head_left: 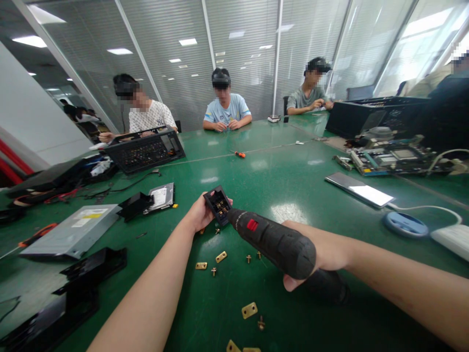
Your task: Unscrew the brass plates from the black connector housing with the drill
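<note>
My left hand (pixel 199 213) grips a small black plastic box (pixel 217 194) by its side, its open face tilted toward me. Brass-coloured metal pieces show inside it. Wrapped round the handle of a black cordless drill (pixel 273 237) is my right hand (pixel 322 247). The drill points left, and its nose meets the box's right side in this view; whether its bit touches a screw inside is hidden. Below them on the green table lie brass plates with two holes, among them one brass plate (pixel 249 310), and several screws, one screw (pixel 261 322) close to that plate.
At left lie a silver optical drive (pixel 78 230), a hard drive (pixel 161 196) and black plastic parts (pixel 91 269). A screwdriver (pixel 240 154) rests mid-table. To the right are a phone (pixel 361 189), a blue round case (pixel 405 224) and circuit boards (pixel 388 159). Several people sit around the table.
</note>
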The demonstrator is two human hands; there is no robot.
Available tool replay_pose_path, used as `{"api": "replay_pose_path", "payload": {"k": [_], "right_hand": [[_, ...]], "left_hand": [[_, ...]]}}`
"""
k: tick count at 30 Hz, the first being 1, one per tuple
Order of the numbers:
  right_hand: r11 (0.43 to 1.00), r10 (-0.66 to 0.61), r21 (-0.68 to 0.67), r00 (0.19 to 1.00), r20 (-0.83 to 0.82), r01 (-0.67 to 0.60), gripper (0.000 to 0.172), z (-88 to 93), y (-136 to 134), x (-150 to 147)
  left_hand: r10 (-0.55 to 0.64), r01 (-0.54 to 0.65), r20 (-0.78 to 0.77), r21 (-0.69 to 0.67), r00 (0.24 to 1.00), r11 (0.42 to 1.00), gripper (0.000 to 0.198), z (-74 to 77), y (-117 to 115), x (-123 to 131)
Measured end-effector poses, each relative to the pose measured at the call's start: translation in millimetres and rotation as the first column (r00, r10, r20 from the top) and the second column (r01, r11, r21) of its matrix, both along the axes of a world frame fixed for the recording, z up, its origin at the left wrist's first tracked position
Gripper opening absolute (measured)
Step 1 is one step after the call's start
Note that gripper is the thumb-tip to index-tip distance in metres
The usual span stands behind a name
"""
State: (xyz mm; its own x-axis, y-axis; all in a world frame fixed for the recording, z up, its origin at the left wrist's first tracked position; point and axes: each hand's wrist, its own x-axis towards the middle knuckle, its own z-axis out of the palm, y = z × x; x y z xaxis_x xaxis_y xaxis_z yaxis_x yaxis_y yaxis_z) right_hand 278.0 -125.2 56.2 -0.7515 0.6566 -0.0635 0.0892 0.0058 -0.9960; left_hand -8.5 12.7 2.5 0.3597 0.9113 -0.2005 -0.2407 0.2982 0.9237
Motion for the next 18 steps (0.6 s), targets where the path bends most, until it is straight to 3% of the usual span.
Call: {"api": "replay_pose_path", "payload": {"k": [12, 18], "right_hand": [[0.999, 0.018, -0.03, 0.996, 0.088, -0.016, 0.04, 15.4, -4, 0], [0.999, 0.029, 0.022, 0.997, 0.067, -0.03, 0.043, 12.9, 0, 2]], "left_hand": [[0.006, -0.006, -0.022, -0.001, 1.0, 1.0, 0.052, 2.8, -1, 2], [0.022, -0.022, -0.001, -0.008, 1.0, 1.0, 0.047, 3.3, -1, 3]]}}
